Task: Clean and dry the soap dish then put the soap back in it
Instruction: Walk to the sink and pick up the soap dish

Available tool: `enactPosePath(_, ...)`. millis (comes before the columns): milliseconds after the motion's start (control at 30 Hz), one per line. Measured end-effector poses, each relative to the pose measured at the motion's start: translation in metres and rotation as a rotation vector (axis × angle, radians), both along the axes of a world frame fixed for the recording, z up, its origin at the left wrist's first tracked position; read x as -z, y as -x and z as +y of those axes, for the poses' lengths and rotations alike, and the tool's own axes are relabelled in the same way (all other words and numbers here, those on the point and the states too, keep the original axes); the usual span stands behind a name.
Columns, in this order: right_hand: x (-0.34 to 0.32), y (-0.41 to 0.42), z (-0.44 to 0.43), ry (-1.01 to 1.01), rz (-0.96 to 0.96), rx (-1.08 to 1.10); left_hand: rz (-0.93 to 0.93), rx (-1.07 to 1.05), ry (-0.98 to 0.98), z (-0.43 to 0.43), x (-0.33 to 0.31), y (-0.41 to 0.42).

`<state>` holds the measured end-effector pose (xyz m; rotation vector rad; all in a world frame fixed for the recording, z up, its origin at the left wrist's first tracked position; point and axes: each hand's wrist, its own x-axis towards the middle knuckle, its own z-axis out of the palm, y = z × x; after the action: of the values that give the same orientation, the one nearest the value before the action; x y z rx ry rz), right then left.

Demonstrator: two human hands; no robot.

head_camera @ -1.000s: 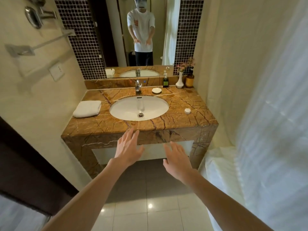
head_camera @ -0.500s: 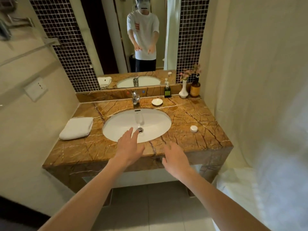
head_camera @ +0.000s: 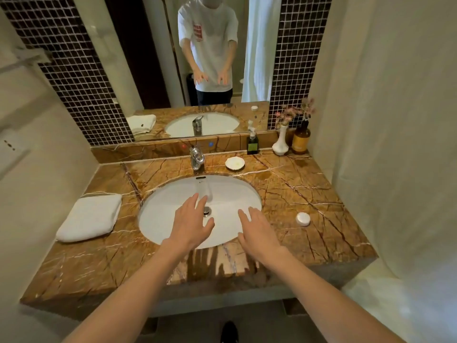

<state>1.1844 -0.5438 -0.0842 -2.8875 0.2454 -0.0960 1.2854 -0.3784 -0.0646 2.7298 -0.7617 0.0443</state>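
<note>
Empty, fingers spread: left grip (head_camera: 191, 225), right grip (head_camera: 257, 231) above sink (head_camera: 158, 214). Likely light, slick, breakable soap dish (head_camera: 235, 163); pinch its rim.

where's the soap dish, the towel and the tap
soap dish (head_camera: 235, 163), head view, middle of its bowl
towel (head_camera: 90, 217), head view, middle of its folded top
tap (head_camera: 196, 157), head view, on its chrome body
</note>
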Motion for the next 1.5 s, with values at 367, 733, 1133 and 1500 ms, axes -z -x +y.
enactPosePath(367,-0.005,-0.117,-0.026,-0.015,0.088,0.039,0.078,0.033,0.058,-0.034,0.01,-0.119)
enactPosePath(733,0.006,-0.186,-0.065,0.013,0.118,0.049,0.168,0.064,0.084,-0.073,0.029,-0.169)
enactPosePath(1133,0.037,-0.254,-0.143,-0.064,0.17,0.026,0.242,-0.02,0.118,-0.157,0.06,-0.221)
enactPosePath(1500,0.072,-0.324,-0.195,-0.234,0.186,0.033,0.591,-0.419,0.599,-0.209,0.1,-0.265)
